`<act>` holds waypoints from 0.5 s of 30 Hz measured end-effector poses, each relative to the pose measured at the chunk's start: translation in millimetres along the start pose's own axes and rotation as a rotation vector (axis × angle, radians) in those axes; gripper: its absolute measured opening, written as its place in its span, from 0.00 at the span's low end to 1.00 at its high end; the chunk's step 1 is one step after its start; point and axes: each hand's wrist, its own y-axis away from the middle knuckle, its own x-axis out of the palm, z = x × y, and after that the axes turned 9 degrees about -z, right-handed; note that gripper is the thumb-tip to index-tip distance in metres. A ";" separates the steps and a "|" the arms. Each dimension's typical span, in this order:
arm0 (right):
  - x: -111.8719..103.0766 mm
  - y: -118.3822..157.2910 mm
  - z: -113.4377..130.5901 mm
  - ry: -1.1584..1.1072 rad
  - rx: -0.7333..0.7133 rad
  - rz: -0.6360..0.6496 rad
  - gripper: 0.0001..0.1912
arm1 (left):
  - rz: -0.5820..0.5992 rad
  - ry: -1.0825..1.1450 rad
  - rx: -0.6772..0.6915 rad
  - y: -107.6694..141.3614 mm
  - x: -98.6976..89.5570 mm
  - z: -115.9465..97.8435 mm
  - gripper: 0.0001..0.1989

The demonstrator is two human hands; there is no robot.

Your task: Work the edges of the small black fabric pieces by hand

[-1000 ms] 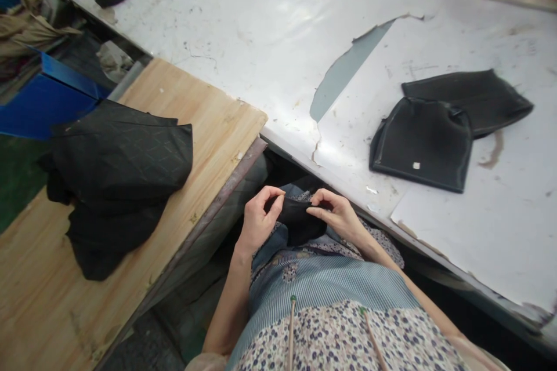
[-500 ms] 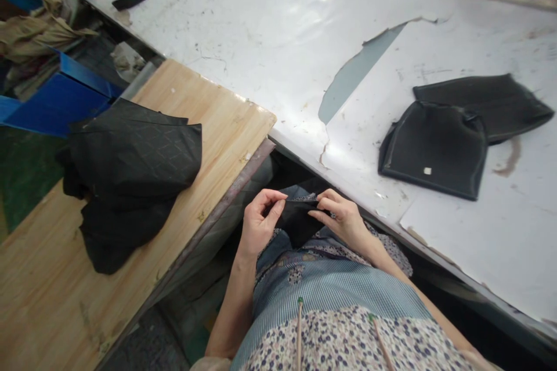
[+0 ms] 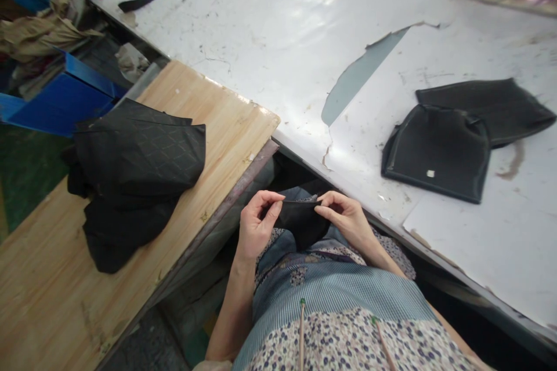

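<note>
Both hands are busy on one thing: the left hand (image 3: 255,232) has thumb and finger pinched together on one end of the top edge of a small black fabric piece (image 3: 304,225), and the right hand (image 3: 348,220) pinches the other end. The piece hangs between them in front of a blue-striped apron (image 3: 335,290), edge pulled pretty straight. So I'd call the step in hand stretching or lining up that edge; can't make out any seam there. Imo the next move calls for keeping both pinches level so the edge doesn't slip or pucker. Around that, far left there's a blue box (image 3: 65,98), then a loose black pile with diamond lines (image 3: 143,156) on a wooden board (image 3: 226,110), then the white-covered table (image 3: 270,40), with two black stitched covers (image 3: 439,151) overlapping on its right side.
</note>
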 end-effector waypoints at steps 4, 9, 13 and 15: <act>4.4 -0.5 9.9 -0.062 0.020 0.060 0.15 | -0.010 -0.023 0.015 -2.2 -7.3 0.5 0.05; 8.7 -4.1 14.6 -0.061 0.011 0.104 0.17 | 0.001 -0.038 0.003 -4.7 -15.9 -1.8 0.06; 11.0 -6.8 18.1 -0.033 -0.031 0.101 0.16 | -0.044 0.044 -0.040 -3.8 -17.6 -2.3 0.07; 11.7 -7.7 20.0 0.027 -0.116 0.102 0.15 | -0.081 0.087 -0.038 -2.0 -16.9 -2.5 0.07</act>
